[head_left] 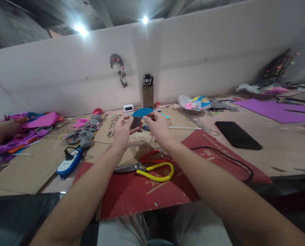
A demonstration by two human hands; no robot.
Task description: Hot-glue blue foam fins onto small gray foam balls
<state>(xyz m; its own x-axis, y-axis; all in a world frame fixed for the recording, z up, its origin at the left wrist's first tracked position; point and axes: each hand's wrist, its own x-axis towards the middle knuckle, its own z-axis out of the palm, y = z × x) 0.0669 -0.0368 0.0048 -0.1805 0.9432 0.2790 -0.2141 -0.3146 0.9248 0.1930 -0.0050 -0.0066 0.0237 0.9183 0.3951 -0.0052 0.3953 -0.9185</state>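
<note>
Blue piece [142, 112] — pinched by left hand [121, 131] and right hand [157, 126] | scissors [141, 168] below | bottle [147, 91] behind

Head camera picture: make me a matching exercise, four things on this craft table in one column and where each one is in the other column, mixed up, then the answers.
Things:
1. blue fan-shaped piece
2. yellow-handled scissors
3. black phone
4. brown bottle

Places:
A. flat on the bare table, to the right of the hands
B. upright at the foot of the white wall
C. pinched between the left hand and the right hand
D. lying on the red sheet, under the forearms

Pairs: 1-C, 2-D, 3-A, 4-B.
</note>
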